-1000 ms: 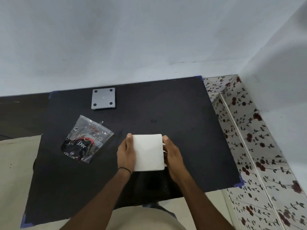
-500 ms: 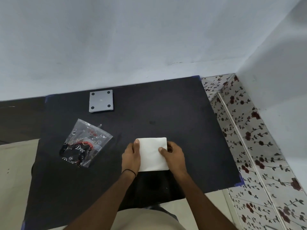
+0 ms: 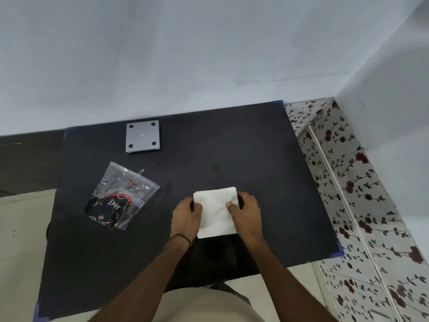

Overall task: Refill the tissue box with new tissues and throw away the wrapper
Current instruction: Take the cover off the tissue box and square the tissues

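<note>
Holding a white stack of tissues (image 3: 217, 212) from both sides, the left hand (image 3: 186, 217) and right hand (image 3: 246, 213) pinch its edges over the near middle of the black desk (image 3: 255, 170), thumbs on top, probably to keep the loose sheets squared for loading. An emptied clear wrapper (image 3: 120, 196) lies flat to the left, well apart, seemingly set aside for binning later. At the far edge sits a grey square box (image 3: 142, 136) showing four dark feet, so it looks upturned, likely the tissue box awaiting refill through its base.
</note>
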